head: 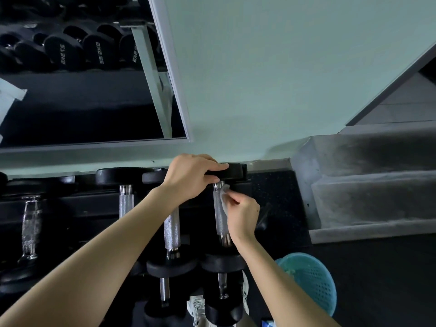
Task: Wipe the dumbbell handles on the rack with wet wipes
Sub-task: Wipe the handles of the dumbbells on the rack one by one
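Several black dumbbells with knurled steel handles lie on a dark rack (77,208) below me. My left hand (193,175) grips the far weight head (233,172) of the rightmost dumbbell. My right hand (243,215) pinches a white wet wipe (223,199) against the upper part of that dumbbell's handle (220,218). The neighbouring handle (171,230) is partly covered by my left forearm. Two more handles (126,201) show further left.
A wall mirror (82,79) at upper left reflects more dumbbells. A turquoise perforated basket (311,282) stands on the dark floor at lower right. Grey concrete steps (368,190) rise to the right. A lower rack tier holds more dumbbells (221,289).
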### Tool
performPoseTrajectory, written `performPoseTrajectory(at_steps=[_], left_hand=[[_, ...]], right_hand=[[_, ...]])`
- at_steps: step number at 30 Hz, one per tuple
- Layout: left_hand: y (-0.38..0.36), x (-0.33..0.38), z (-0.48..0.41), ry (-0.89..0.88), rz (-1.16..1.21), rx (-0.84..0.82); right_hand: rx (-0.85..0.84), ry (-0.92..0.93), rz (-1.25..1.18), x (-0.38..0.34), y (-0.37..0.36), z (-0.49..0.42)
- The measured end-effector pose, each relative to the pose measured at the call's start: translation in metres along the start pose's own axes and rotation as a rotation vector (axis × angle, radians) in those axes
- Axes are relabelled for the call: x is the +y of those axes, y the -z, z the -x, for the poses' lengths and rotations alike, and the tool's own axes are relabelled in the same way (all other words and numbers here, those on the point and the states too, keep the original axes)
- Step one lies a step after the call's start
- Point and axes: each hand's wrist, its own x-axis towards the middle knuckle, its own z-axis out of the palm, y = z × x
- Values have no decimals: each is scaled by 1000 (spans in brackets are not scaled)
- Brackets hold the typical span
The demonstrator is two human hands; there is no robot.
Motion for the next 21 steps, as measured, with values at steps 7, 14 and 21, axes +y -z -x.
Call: performPoseTrajectory(at_steps=[7,14,21], left_hand=[[-2,-1,2,26,41,18],[-3,-1,3,56,51,34],[-1,-1,3,43,35,32]], right_hand=[[-141,-88,121,31,21,17],[-60,-33,48,15,2,-11],[-232,-133,65,36,30,17]])
